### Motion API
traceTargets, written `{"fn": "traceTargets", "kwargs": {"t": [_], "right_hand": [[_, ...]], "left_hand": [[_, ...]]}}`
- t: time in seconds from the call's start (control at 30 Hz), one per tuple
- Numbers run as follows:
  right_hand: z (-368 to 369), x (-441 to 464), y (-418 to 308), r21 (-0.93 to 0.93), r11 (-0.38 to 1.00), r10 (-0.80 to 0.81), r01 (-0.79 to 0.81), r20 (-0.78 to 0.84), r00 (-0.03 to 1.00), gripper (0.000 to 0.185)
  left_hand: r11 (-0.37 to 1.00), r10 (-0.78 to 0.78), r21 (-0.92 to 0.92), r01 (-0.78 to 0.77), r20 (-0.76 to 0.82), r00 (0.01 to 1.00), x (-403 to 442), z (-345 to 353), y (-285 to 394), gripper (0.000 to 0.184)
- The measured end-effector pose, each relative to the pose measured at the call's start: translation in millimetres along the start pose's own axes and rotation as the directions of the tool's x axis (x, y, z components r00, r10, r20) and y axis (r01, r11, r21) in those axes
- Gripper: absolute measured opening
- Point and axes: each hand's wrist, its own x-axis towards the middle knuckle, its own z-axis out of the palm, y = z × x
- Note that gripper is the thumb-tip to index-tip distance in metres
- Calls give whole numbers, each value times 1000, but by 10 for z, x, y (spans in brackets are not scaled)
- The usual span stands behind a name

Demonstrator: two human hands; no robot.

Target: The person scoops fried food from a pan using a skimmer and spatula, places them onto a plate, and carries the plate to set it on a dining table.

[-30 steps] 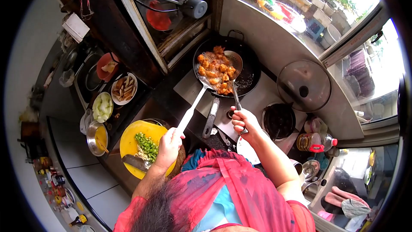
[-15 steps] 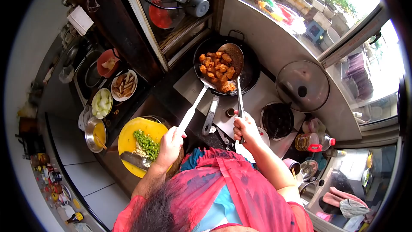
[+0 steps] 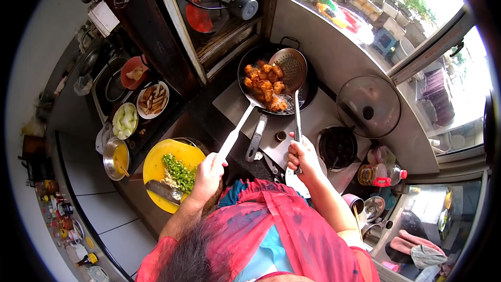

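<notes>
My left hand [image 3: 208,173] is closed around the white handle of a spatula [image 3: 236,131], whose blade end reaches under the near left side of the browned fried chunks [image 3: 264,85]. In my right hand [image 3: 303,160] is the handle of a perforated metal skimmer [image 3: 290,69]. The skimmer's round head lies at the right of the chunks, inside the dark wok [image 3: 309,94]. Bubbling oil shows around the pieces. The wok's own handle [image 3: 257,138] points toward me, between my two hands, untouched.
Left of me, a yellow cutting board [image 3: 154,164] carries chopped greens [image 3: 179,174] and a cleaver [image 3: 163,191]. Beyond it stand a metal bowl [image 3: 108,157] and several plates of food. A glass lid [image 3: 368,106] leans at the right, near oil bottles [image 3: 373,174].
The skimmer's head has shifted right, off the chunks, and its perforated face shows more. The chunks sit closer together. My right hand moved slightly right; my left hand barely moved.
</notes>
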Motion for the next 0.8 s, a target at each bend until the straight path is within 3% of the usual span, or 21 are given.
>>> {"fn": "traceTargets", "kwargs": {"t": [0.53,0.7,0.8], "right_hand": [[125,136,98,-4,998,65,-65,134,989,24],[189,210,236,-178,980,105,-86,103,989,29],[194,238,331,-349,937,-4,4,0,1000,27]], "left_hand": [[1000,0,30,1,-14,1000,-74,4,63,29],[999,-4,42,4,-13,1000,-75,-2,83,29],[999,-2,45,3,-12,1000,-70,1,77,29]]}}
